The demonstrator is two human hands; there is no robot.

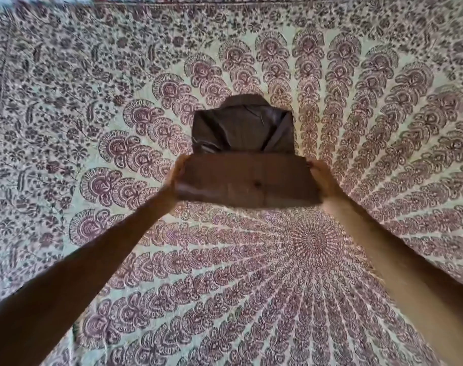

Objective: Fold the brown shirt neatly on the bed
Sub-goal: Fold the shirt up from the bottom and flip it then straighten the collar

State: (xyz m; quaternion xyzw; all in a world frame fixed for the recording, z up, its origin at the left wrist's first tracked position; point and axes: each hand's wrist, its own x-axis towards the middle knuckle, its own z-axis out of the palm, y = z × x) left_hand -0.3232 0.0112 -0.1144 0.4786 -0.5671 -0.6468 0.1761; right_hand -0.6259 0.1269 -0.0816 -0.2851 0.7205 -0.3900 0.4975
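Cloth like this looks light, soft and limp, so the brown shirt (243,128) should sag wherever it goes unsupported and take a crease where it is pressed. It lies on the bed (66,101), beyond the round medallion (312,239) of the bed's print, with its sides turned in and its collar end farthest from the medallion. The end nearest the medallion is raised off the bed as a flat panel. The left hand (176,175) pinches the panel's left edge and the right hand (320,178) its right edge. Each grip is closed on the fabric, with the fingers mostly hidden behind it. Holding both side edges near the corners, level and taut, seems the best way to keep the fold square.
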